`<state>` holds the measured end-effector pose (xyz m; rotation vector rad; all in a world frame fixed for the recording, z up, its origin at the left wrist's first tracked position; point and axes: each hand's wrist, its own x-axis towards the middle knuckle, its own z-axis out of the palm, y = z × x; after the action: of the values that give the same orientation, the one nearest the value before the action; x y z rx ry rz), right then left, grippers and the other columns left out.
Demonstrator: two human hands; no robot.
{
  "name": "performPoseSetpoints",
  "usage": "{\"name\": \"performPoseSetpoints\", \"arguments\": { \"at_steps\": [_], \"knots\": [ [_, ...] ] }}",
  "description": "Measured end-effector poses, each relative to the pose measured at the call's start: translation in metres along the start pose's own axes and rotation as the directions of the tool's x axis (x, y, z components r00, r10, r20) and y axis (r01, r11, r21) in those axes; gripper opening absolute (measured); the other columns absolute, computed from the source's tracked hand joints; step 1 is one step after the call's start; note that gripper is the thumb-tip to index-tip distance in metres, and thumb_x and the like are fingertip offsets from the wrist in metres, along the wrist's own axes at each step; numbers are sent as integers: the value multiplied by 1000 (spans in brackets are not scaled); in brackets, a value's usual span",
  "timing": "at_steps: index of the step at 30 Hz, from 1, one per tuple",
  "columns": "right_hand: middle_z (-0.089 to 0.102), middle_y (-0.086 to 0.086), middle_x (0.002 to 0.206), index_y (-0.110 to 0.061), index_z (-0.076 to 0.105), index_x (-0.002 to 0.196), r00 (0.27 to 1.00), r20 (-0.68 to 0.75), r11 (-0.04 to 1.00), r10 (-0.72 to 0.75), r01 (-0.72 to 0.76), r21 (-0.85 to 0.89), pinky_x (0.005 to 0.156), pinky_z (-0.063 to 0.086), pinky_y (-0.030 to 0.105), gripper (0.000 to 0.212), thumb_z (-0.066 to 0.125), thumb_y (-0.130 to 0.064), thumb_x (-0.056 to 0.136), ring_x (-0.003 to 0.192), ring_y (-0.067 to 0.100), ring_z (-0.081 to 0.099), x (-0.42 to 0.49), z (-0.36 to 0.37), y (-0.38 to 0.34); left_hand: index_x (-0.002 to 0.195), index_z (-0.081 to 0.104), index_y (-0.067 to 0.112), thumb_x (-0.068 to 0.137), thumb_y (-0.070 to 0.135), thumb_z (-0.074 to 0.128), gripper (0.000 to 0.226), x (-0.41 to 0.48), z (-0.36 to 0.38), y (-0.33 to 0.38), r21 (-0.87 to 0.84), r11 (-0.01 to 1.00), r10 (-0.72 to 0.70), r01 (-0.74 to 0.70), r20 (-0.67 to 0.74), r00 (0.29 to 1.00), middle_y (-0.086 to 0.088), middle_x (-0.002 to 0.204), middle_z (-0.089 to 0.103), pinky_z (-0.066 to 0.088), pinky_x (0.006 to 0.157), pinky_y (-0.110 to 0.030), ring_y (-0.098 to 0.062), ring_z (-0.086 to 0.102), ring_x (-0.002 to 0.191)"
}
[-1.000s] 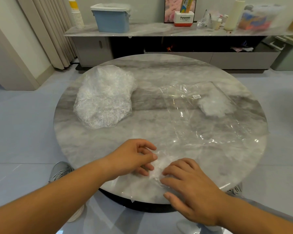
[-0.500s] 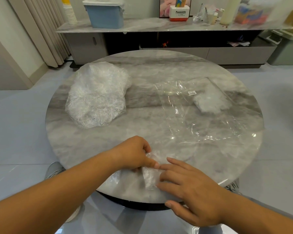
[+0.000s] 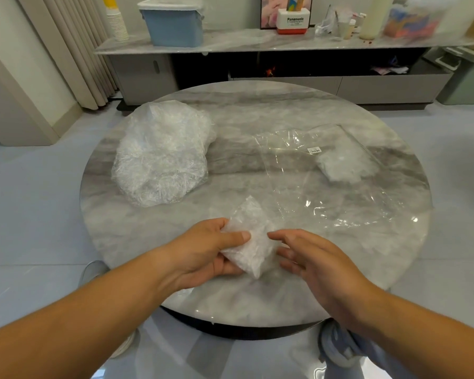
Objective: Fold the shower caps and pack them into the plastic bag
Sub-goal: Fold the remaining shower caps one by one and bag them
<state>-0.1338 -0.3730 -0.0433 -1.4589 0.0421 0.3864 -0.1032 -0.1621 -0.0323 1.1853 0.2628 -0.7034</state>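
My left hand (image 3: 208, 250) grips a folded clear shower cap (image 3: 251, 239), thumb on top and fingers beneath, lifted a little above the near side of the round marble table (image 3: 257, 110). My right hand (image 3: 312, 258) hovers just to the right of the cap with its fingers relaxed and holds nothing. A flat clear plastic bag (image 3: 326, 184) lies on the right half of the table, with folded shower caps (image 3: 340, 165) inside near its far end. A heap of unfolded shower caps (image 3: 162, 157) sits on the left.
Behind the table runs a low marble-topped cabinet (image 3: 257, 42) with a blue lidded bin (image 3: 173, 23), stacked paper cups (image 3: 117, 23) and other items. Curtains (image 3: 74, 50) hang at the left. My shoe (image 3: 92, 272) shows below the table's left edge.
The shower cap was being pressed and folded on the tabletop by both hands; now my left hand has picked up the folded cap and my right hand has come off it.
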Motion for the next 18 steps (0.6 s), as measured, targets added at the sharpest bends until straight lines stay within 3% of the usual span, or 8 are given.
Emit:
{"name": "performPoseSetpoints", "arguments": {
  "at_steps": [3, 5, 8, 10, 13, 15, 18],
  "knots": [
    [74, 10, 116, -7, 76, 108, 999, -6, 982, 41, -39, 183, 101, 49, 42, 42, 69, -41, 85, 112, 27, 69, 3, 5, -10, 133, 54, -1, 91, 2, 61, 43, -5, 4, -3, -42, 999, -14, 17, 70, 997, -21, 125, 68, 55, 95, -52, -35, 66, 116],
    [75, 12, 112, -3, 74, 107, 1000, -29, 985, -10, 14, 174, 97, 51, 41, 44, 63, -38, 83, 110, 28, 70, 5, 6, -17, 133, 55, -1, 91, 0, 61, 42, -6, 6, -5, -31, 999, -32, 35, 91, 995, -22, 125, 67, 57, 93, -51, -35, 66, 116],
    [77, 5, 107, -13, 78, 103, 984, -20, 982, -180, 178, -66, 91, 52, 31, 29, 70, -36, 88, 106, 20, 70, 4, 8, -22, 133, 55, 1, 95, -4, 57, 38, -7, 7, -9, -11, 995, -100, 101, 101, 990, -23, 126, 67, 56, 91, -56, -37, 67, 114],
    [76, -3, 105, -21, 77, 106, 957, 32, 921, -287, 286, -265, 89, 51, 23, 23, 70, -36, 89, 103, 13, 69, 1, 8, -20, 132, 56, 2, 96, -4, 56, 36, -8, 9, -10, -21, 987, -159, 162, 106, 982, -23, 124, 67, 55, 91, -59, -39, 67, 112],
    [70, -17, 116, -34, 61, 128, 918, 171, 790, -359, 396, -468, 94, 45, 15, 41, 64, -43, 88, 113, 6, 64, -7, 8, -14, 133, 55, 3, 98, 4, 56, 34, -10, 9, -7, -5, 968, -247, 250, 131, 960, -24, 122, 68, 57, 91, -54, -39, 68, 110],
    [67, -20, 121, -35, 45, 143, 896, 253, 721, -364, 443, -533, 99, 41, 14, 54, 61, -41, 91, 121, 5, 60, -11, 6, -7, 135, 55, 3, 100, 7, 53, 36, -12, 6, -5, -3, 955, -290, 296, 187, 939, -26, 125, 66, 53, 99, -52, -39, 66, 115],
    [65, -21, 124, -37, 40, 146, 888, 280, 667, -365, 459, -587, 103, 42, 19, 56, 57, -43, 94, 124, 3, 57, -13, 2, -1, 136, 56, -3, 97, 3, 53, 39, -14, 0, -2, -53, 950, -278, 307, 295, 914, -29, 136, 58, 42, 111, -53, -42, 57, 127]
  ]
}}
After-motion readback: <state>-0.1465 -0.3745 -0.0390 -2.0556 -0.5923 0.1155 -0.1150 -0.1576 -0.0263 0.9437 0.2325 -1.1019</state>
